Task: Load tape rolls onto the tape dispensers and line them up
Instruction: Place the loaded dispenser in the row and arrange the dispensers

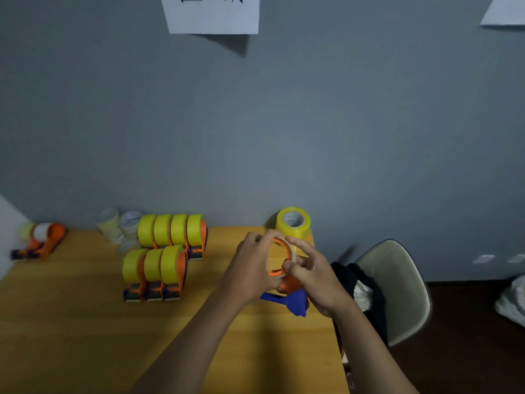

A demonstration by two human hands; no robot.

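Note:
Above the right part of the wooden table I hold an orange tape dispenser with a blue handle; a thin, nearly used-up tape ring sits on its wheel. My left hand curls round the ring's left side. My right hand pinches the ring's lower right edge, its index finger stretched over the top. A full yellow tape roll lies flat behind my hands by the wall. Loaded dispensers with yellow rolls stand in two rows: a back row and a front row.
Two pale tape rolls stand by the wall left of the rows. Another orange dispenser lies at the table's far left. A beige chair with dark clothing on it stands just off the table's right edge.

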